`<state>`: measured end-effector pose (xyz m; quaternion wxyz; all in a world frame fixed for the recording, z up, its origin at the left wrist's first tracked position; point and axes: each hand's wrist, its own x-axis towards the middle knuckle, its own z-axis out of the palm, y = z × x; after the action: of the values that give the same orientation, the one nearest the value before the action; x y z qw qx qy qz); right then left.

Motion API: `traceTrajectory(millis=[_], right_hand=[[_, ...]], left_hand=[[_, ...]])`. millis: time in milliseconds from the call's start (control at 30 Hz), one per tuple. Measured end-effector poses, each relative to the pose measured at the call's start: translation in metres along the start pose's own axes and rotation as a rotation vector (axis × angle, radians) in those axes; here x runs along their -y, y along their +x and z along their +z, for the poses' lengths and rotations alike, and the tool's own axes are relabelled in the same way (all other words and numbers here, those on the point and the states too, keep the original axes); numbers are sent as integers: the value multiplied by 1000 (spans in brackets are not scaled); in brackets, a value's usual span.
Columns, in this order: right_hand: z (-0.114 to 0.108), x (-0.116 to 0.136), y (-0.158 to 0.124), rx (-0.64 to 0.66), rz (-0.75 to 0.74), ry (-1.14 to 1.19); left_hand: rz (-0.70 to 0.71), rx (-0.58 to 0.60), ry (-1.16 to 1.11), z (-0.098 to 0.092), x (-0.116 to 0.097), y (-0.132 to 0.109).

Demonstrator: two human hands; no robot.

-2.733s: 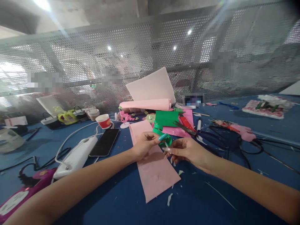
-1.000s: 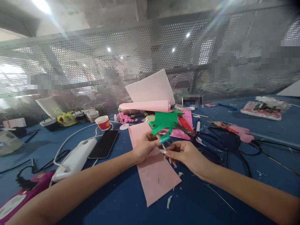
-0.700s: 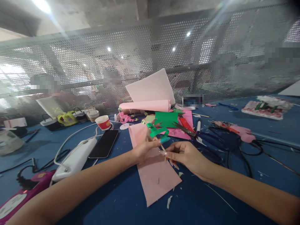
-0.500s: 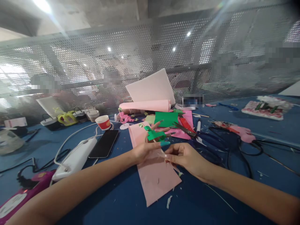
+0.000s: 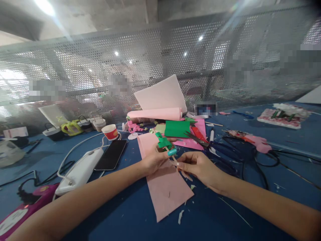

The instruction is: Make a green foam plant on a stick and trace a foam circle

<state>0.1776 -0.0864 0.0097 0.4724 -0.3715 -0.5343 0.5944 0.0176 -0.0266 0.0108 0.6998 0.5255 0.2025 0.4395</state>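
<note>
My left hand (image 5: 155,157) is closed on a thin wooden stick (image 5: 170,153) that carries curled green paper strips (image 5: 163,142). My right hand (image 5: 194,164) pinches the lower end of the same stick between thumb and fingers. Both hands are close together over a pale pink sheet (image 5: 170,197) on the blue table. Just beyond them lie a piece of green paper (image 5: 177,128), bright pink paper (image 5: 187,143) and dark-handled scissors (image 5: 199,140) with parted blades.
Left of my hands are a black phone (image 5: 111,154), a red-and-white paper cup (image 5: 109,132) and a white power strip (image 5: 80,170). A pink glue gun (image 5: 258,142) with a black cable lies right. Behind stand a pink paper roll (image 5: 155,113) and a perforated metal screen (image 5: 150,60).
The fingers of my left hand, spread out before, are now curled in around the stick. The green paper strips have turned and tilted slightly. My right hand stays near the same spot.
</note>
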Motion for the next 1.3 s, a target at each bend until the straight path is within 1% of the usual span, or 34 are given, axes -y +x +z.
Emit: traceTrajectory(millis=[133, 333, 500, 667, 833, 933, 1100, 1200, 1300], right_hand=[[-1, -2, 1, -10, -13, 12], [-3, -6, 3, -8, -6, 24], [-2, -4, 1, -21, 12, 45], [-4, -3, 1, -32, 26, 101], [-8, -2, 2, -58, 31, 146], [-11, -2, 3, -65, 23, 144], [-15, -3, 6, -48, 8, 176], [-16, -4, 7, -54, 22, 209], [-16, -4, 7, -69, 38, 221]], left_hand=[[17, 15, 2, -1, 1, 1], [-29, 22, 66, -7, 1, 1], [-63, 34, -22, -7, 1, 1], [-97, 89, -119, -8, 0, 1], [-142, 206, -146, -10, -4, 2], [-171, 239, -189, -11, -6, 1], [-279, 284, -293, -17, -6, 1], [-305, 279, -283, -18, -6, 1], [-278, 239, -250, -17, -4, 2]])
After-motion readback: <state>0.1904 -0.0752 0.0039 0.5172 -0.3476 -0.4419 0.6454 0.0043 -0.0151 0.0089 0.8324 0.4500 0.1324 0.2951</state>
